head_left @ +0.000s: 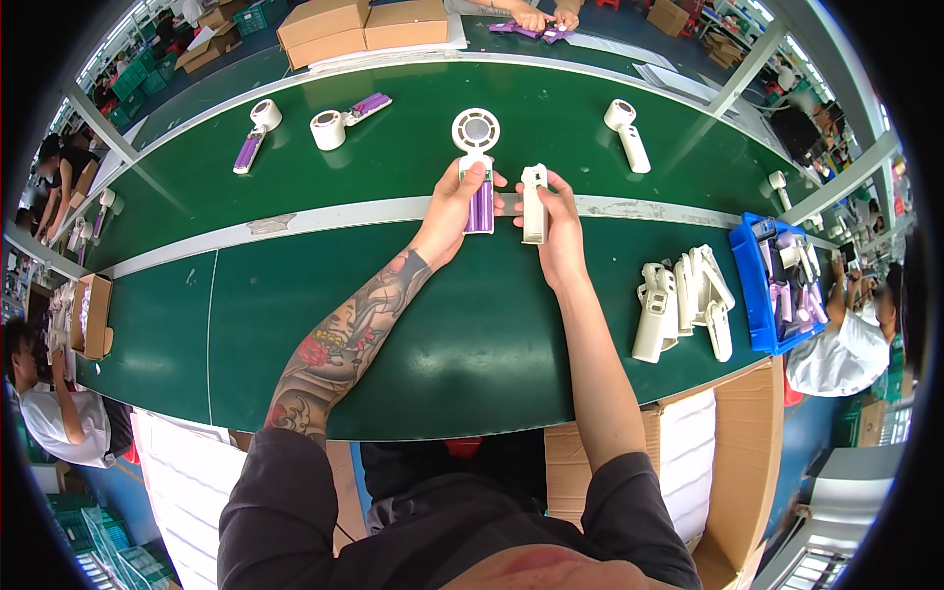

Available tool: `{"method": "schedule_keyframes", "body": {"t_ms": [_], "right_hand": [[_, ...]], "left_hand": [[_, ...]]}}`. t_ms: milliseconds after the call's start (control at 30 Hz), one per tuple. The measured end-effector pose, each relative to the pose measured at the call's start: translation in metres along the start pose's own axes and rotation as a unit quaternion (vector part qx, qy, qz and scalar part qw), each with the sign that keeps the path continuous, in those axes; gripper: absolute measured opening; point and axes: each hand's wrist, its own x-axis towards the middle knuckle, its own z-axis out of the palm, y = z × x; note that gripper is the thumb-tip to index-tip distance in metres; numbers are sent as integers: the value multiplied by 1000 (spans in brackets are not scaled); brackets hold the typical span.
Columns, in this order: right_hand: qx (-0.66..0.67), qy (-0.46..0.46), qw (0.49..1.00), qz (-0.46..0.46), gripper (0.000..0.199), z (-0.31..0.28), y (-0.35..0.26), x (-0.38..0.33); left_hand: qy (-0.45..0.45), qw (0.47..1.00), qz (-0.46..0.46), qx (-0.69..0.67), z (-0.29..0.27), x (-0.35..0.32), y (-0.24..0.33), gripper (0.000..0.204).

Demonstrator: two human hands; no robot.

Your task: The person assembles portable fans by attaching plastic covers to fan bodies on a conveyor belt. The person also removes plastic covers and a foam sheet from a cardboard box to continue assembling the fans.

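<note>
1. My left hand [454, 202] grips a white handheld fan [476, 157] by its handle, fingers wrapped around the open side, where purple cells show; the round fan head points toward the far edge of the bench [324, 324].
2. My right hand [557, 211] pinches a white handle cover [533, 203] upright between thumb and fingers, just beside the fan.
3. Both pieces are held over the pale strip running along the middle of the green bench.
4. Near the right edge lies a heap of white covers [680, 300], beside a blue bin [777, 280] of parts.
5. Three more fans [346, 118] lie toward the far edge, two left and one right.
6. Cardboard boxes [362, 28] sit beyond the far edge.
</note>
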Motion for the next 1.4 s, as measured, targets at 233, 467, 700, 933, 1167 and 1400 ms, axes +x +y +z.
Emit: {"method": "schedule_keyframes", "body": {"t_ms": [233,467,700,933,1167,1400], "right_hand": [[-165,-25,982,-89,36,8,1,-7],[-207,-10,972,-114,35,12,6,-9],[-253,25,961,-109,37,16,4,-10],[-305,39,944,-122,41,6,14,-2],[-297,51,943,-143,40,7,18,-1],[-266,64,950,-154,36,8,11,-5]], "left_hand": [[-1,999,11,30,5,-2,0,34],[-17,1000,13,-4,0,-3,1,32],[-89,993,-17,-81,-4,-5,-1,35],[-95,991,-25,-90,-1,-8,-3,36],[-103,994,-28,-37,-9,-7,-2,36],[-102,992,-35,-69,-1,-11,4,36]]}}
